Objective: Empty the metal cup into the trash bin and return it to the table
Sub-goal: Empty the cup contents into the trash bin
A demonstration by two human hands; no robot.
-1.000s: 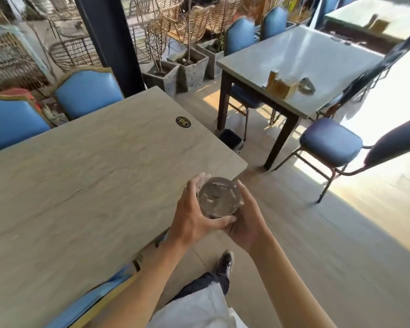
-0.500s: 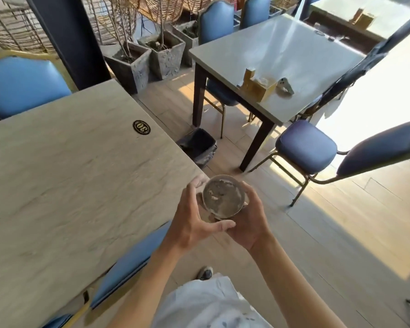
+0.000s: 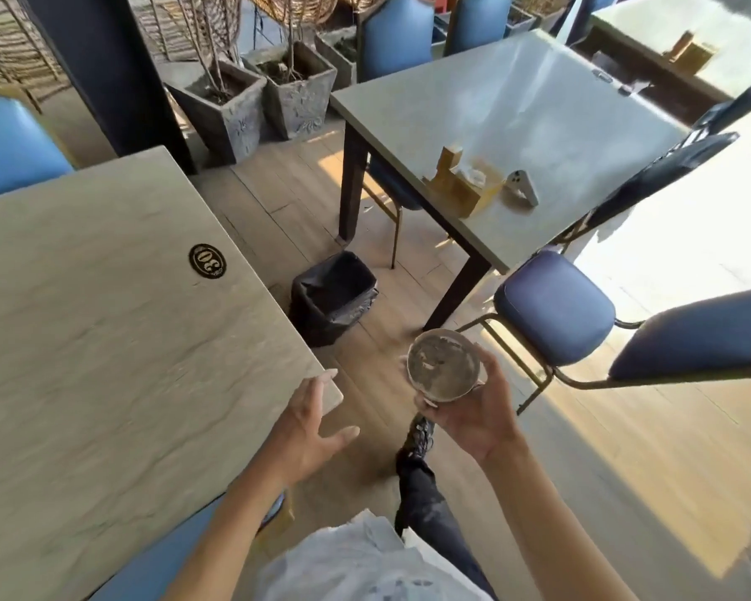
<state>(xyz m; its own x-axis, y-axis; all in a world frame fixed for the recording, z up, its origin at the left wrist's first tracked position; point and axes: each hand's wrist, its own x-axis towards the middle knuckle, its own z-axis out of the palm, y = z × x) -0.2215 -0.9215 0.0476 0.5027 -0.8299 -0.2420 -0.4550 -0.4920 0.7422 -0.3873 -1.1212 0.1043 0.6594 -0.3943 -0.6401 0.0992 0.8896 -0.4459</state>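
My right hand (image 3: pixel 473 416) holds the metal cup (image 3: pixel 444 365) upright over the wooden floor, to the right of the table corner. Grey residue and pale scraps lie inside the cup. My left hand (image 3: pixel 311 431) is off the cup, fingers spread, hovering at the corner of the light wood table (image 3: pixel 105 362). The trash bin (image 3: pixel 332 294), lined with a black bag, stands on the floor past the table's right edge, ahead and left of the cup.
A second table (image 3: pixel 517 114) with a wooden holder (image 3: pixel 460 184) and a phone (image 3: pixel 522 187) stands ahead to the right. Blue chairs (image 3: pixel 553 305) sit to the right of the cup. Stone planters (image 3: pixel 230 110) line the back. My shoe (image 3: pixel 419 433) is below the cup.
My left hand has let go of the cup and moved left to the table corner. The cup has moved right, off the table edge, and the bin has come fully into view.
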